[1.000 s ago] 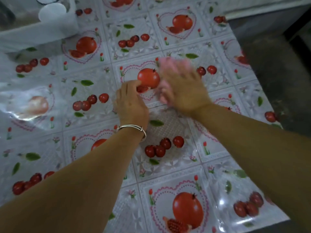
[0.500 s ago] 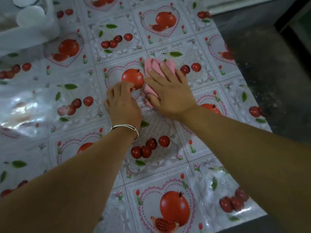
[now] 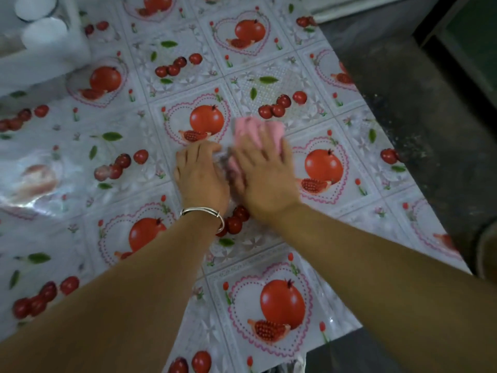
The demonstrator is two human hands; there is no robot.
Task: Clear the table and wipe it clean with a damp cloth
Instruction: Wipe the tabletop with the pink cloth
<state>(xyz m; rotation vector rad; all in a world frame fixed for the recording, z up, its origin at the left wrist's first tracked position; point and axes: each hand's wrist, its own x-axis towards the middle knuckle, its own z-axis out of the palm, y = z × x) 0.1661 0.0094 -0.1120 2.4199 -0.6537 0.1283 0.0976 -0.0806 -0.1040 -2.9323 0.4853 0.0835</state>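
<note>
The pink cloth (image 3: pixel 248 133) was pinned flat on the patterned table (image 3: pixel 357 219) at mid-frame, pressed under the straight, spread fingers of the right hand (image 3: pixel 265 179), with the bulk of it bunched out beyond the fingertips toward the top of the frame. The left hand (image 3: pixel 200 173) was laid just beside it on the left, fingers loosely bent on the covering and nothing held. The unwiped run was judged to lie up-frame, so the stroke would be led by the right hand.

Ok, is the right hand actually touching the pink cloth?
Touching. The head view shows the right hand spread flat on the pink cloth, fingers overlapping it and pressing it onto the tablecloth.
</note>
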